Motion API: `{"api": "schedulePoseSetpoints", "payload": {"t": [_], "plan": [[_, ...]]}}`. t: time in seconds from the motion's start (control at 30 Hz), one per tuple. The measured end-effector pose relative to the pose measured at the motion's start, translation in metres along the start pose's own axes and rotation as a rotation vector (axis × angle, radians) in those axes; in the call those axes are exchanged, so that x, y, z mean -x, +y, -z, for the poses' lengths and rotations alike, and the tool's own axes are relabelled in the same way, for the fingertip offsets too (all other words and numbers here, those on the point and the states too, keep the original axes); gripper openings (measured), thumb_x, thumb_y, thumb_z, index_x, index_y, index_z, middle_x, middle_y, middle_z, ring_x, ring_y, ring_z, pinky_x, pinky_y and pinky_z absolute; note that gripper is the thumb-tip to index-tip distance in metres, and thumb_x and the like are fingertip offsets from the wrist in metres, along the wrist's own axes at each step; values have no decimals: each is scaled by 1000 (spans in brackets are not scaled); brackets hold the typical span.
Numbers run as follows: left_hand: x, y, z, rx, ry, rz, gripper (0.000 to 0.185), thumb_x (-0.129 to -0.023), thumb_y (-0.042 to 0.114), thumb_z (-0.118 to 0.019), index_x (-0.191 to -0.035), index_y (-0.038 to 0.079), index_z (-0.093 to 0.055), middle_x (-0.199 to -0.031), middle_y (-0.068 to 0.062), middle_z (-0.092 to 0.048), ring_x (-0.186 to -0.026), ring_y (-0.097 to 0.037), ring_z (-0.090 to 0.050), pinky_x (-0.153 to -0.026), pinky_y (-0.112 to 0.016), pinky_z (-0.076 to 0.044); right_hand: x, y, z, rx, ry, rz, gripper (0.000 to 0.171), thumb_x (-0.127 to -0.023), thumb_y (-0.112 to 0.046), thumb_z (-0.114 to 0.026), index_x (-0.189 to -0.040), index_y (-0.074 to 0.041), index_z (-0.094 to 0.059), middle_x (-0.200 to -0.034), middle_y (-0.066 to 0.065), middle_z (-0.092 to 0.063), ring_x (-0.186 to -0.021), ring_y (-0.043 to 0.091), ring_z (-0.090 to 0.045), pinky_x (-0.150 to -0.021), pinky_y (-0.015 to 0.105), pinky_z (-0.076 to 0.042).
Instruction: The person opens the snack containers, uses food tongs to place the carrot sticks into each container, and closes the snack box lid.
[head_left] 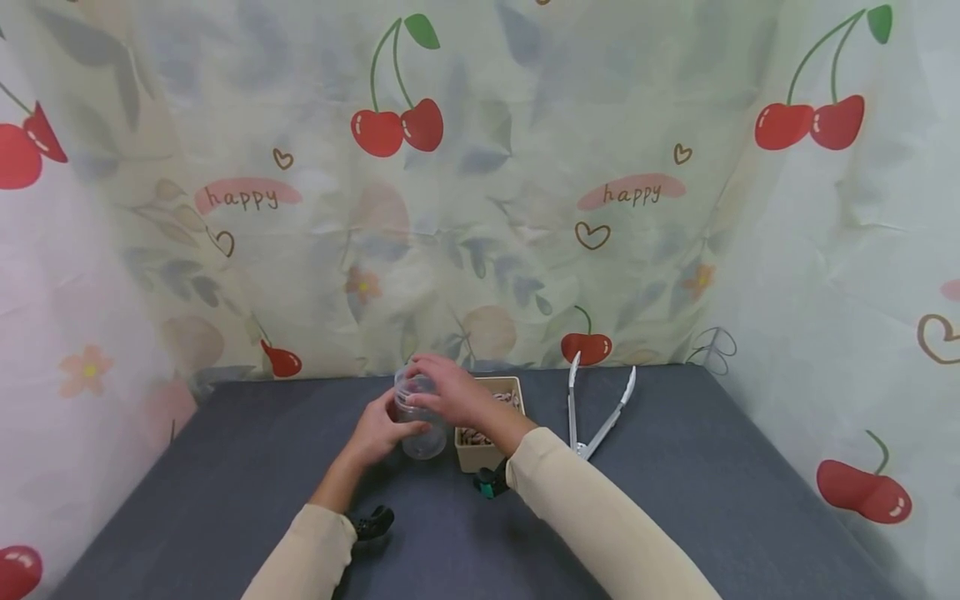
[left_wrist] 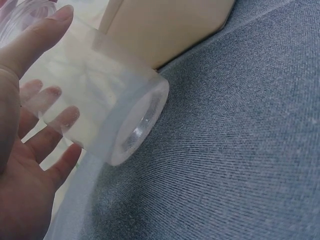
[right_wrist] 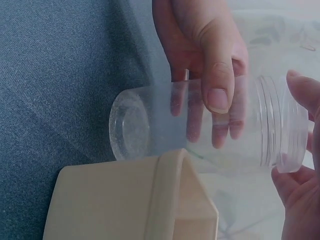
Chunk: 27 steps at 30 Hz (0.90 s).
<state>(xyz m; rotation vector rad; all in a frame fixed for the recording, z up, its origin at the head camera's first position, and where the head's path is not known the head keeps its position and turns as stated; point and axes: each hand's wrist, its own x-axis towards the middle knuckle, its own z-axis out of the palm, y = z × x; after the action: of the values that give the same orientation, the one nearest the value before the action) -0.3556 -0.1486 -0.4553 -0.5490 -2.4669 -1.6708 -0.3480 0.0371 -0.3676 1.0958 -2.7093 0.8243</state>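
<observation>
My left hand [head_left: 378,429] has its grip closed round the body of the clear jar [head_left: 420,417], thumb over the front. My right hand [head_left: 450,390] grips the jar's threaded mouth from above. The jar is empty and I see no lid on it. Just right of the grip stands the beige box [head_left: 487,454], still loaded. Beyond it, the tongs [head_left: 596,412] lie untouched on the bench [head_left: 712,483]. Filling, I judge, is not yet begun.

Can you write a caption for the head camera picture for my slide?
Two hands, left hand and right hand, hold a clear plastic jar beside a beige box, tongs lying nearby.
</observation>
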Motion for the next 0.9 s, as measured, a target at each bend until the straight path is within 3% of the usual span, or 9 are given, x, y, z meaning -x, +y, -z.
{"api": "schedulePoseSetpoints", "payload": {"t": [0.57, 0.9], "plan": [[0, -2, -1, 4, 28, 16, 67, -72, 18, -88, -130, 5, -56, -112, -13, -65, -101, -37, -62, -79, -37, -50, 11, 7, 12, -8, 79, 41, 35, -94, -27, -66, -124, -11, -60, -146, 12, -44, -135, 26, -38, -107, 45, -33], [1, 0, -1, -22, 27, 5, 68, -75, 16, -86, -134, 6, -54, -118, -14, -63, -103, -35, -61, -80, -40, -50, 20, 4, 22, -28, 119, 82, 38, -93, -26, -68, -125, -8, -60, -144, 12, -46, -135, 26, -39, -107, 44, -33]]}}
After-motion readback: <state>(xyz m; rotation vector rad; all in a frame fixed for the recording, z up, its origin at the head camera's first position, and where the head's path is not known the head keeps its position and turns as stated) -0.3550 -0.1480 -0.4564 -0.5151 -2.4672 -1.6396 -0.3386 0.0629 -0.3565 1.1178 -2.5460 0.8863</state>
